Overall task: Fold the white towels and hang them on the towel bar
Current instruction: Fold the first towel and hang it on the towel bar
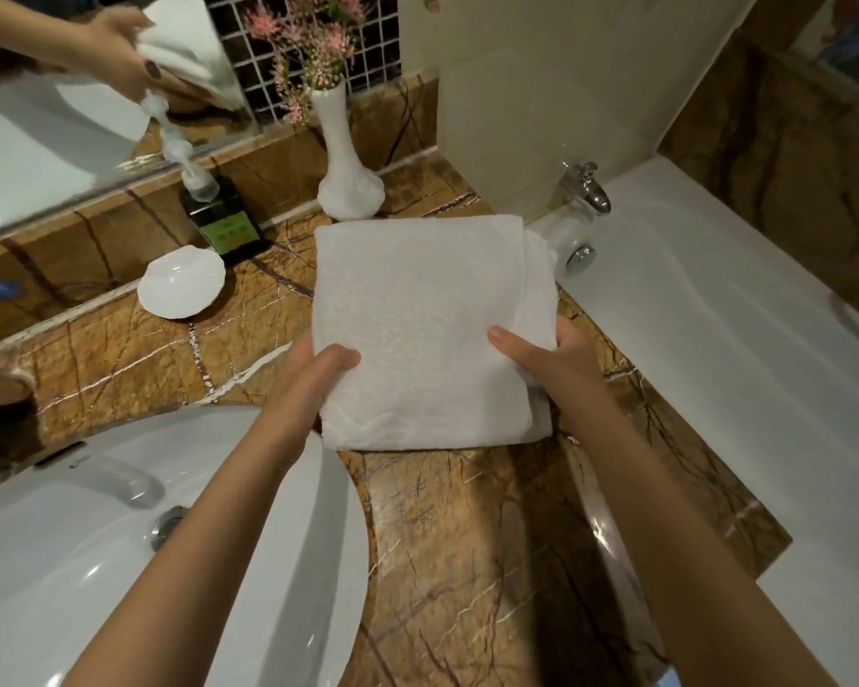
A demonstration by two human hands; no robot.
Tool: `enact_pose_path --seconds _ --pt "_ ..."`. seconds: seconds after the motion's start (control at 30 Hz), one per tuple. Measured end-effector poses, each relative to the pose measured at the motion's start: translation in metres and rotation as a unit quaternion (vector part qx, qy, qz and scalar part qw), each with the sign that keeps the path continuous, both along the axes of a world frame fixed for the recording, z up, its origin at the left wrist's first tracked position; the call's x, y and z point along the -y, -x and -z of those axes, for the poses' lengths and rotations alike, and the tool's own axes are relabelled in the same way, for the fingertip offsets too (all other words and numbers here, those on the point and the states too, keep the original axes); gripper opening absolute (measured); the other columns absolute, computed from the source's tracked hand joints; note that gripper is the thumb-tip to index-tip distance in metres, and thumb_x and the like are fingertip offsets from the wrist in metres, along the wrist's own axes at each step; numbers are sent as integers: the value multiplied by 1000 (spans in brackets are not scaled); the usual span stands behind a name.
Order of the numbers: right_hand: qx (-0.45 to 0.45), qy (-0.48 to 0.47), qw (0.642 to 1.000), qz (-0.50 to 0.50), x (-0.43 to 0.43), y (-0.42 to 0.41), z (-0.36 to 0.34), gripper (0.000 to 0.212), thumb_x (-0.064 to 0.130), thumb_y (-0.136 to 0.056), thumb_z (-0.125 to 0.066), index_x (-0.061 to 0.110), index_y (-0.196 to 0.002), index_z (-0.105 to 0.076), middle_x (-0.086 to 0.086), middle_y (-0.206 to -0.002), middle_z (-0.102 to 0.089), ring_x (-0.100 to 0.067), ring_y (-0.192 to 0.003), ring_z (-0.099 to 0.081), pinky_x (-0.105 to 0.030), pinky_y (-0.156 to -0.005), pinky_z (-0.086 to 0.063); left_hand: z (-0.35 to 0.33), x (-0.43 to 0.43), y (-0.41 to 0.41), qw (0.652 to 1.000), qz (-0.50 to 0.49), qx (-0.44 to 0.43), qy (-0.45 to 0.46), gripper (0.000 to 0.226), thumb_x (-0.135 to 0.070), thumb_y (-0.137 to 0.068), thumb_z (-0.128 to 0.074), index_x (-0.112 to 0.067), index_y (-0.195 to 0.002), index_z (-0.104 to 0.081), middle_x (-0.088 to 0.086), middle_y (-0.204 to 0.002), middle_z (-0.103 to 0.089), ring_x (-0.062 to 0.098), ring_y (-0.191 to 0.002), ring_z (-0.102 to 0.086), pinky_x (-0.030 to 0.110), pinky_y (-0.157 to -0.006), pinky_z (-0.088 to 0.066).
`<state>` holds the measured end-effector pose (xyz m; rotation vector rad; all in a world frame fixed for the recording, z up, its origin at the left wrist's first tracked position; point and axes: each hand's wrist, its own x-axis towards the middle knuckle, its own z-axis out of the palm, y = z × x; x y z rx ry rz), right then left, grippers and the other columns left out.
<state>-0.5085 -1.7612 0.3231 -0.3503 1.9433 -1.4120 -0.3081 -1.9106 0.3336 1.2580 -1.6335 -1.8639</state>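
Note:
A white towel point(427, 319), folded into a thick rectangle, is held over the brown marble counter point(467, 528). My left hand point(313, 374) grips its near left edge with the thumb on top. At the near right edge, my right hand point(551, 354) holds it the same way, thumb on top and fingers hidden beneath. A looser layer of towel sticks out along the right side. No towel bar is in view.
A white sink point(120, 538) lies at lower left, a white bathtub point(715, 314) with a chrome tap point(591, 188) at right. Behind the towel stand a white vase point(348, 176) of pink flowers, a soap dispenser point(219, 215) and a white dish point(182, 282). A mirror point(70, 116) lines the back left.

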Motion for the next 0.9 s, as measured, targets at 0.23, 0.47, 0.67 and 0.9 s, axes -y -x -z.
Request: enact_pose_path --seconds 0.23,0.47,0.67,0.9 --pt "-71 -30 997 6 -4 -2 -12 68 48 -60 -83 25 -117 -54 13 -107 -61 -14 -104 -59 -32 -80 -53 -36 3 10 952 -5 80 294 51 -19 -74 -69 -34 -119 -51 -28 -100 -51 -11 -86 -51 12 -67 -38" --pt "-283 -100 954 5 -7 -21 -30 101 47 -66 -81 16 -146 -29 -9 -142 -41 -27 -130 -38 -44 -108 -35 -76 12 49 912 26 224 342 29 -32 -82 -68 -15 -104 -63 5 -98 -65 20 -83 -58 43 -73 -51" --pt "-328 -85 938 -76 -1 -2 -65 108 40 -65 -82 27 -149 -17 -2 -150 -20 -21 -138 -19 -37 -111 -26 -103 -11 47 900 83 46 426 23 -5 -86 -61 -7 -108 -57 9 -105 -61 20 -94 -54 42 -80 -45" --pt "-413 7 851 -325 33 7 -159 31 37 -60 -70 35 -91 -65 6 -86 -69 -18 -87 -64 -37 -75 -52 -128 -32 30 929 104 -110 338 43 -12 -72 -74 -12 -107 -51 9 -107 -58 18 -96 -62 31 -73 -55"
